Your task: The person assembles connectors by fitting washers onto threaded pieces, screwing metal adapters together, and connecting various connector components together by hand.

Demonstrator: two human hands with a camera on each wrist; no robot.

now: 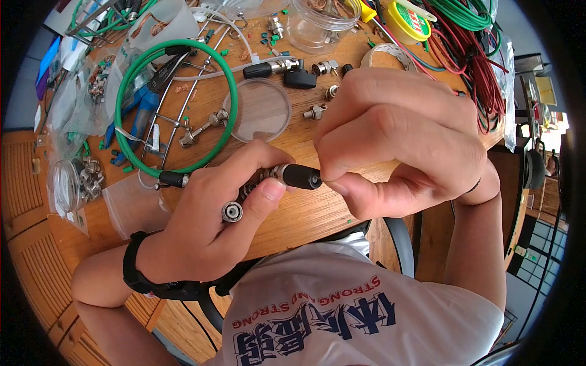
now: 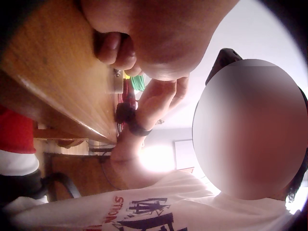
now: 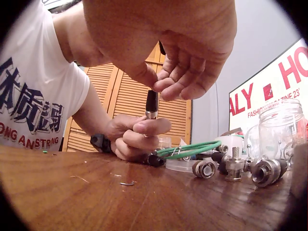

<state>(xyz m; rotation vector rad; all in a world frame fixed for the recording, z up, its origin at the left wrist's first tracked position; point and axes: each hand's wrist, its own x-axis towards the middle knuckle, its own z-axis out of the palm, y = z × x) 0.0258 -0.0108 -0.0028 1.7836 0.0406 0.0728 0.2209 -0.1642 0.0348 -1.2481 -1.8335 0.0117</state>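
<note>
My left hand (image 1: 210,204) grips a metal BNC connector with a black boot (image 1: 300,176) between thumb and index finger. In the right wrist view this boot (image 3: 152,101) points upward out of the left hand (image 3: 139,137). A second BNC connector (image 1: 232,211) sticks out of the same hand beside the thumb, its round metal end showing. The right hand (image 1: 400,140) has thumb and index fingertips pinched together right at the open end of the boot. What lies between those fingertips is hidden; I cannot tell what it is. In the left wrist view the left palm covers the connectors.
A coiled green cable (image 1: 122,131) lies over blue-handled pliers (image 1: 145,107) on the wooden table. Behind the hands are a clear lid (image 1: 259,110), loose connectors (image 1: 315,111), a plastic jar (image 1: 323,30), a tape roll (image 1: 390,55) and red cables (image 1: 482,79). A jar of connectors (image 1: 67,183) stands left.
</note>
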